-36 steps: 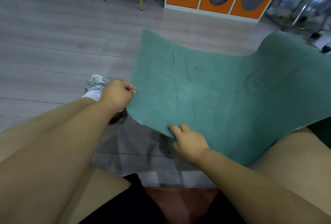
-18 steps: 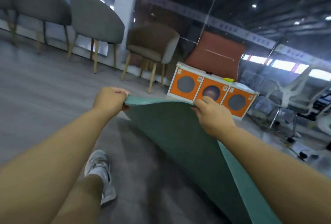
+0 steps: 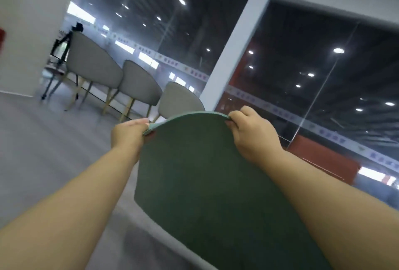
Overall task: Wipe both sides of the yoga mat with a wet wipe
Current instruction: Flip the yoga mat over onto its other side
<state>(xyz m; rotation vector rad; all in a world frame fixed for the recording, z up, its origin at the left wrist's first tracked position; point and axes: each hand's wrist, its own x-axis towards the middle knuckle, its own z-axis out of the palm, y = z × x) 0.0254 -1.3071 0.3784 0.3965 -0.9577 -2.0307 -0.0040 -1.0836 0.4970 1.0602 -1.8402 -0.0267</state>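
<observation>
The green yoga mat [image 3: 200, 179] is lifted off the floor in front of me, its top edge bowed upward between my hands and its dark underside facing me. My left hand [image 3: 128, 134] grips the mat's upper left corner. The upper right corner is pinched in my right hand [image 3: 250, 133]. The mat hangs down toward the lower right and runs out of view. No wet wipe is visible.
Three grey upholstered chairs [image 3: 140, 83] with wooden legs stand in a row by the glass wall. A white pillar [image 3: 235, 49] divides the glass panes. A tripod [image 3: 62, 42] stands at the far left. Grey wood floor [image 3: 43, 140] lies to the left.
Both hands have raised the mat's end from near the floor up to chest height, and my view has tilted upward from the floor to the glass wall and chairs.
</observation>
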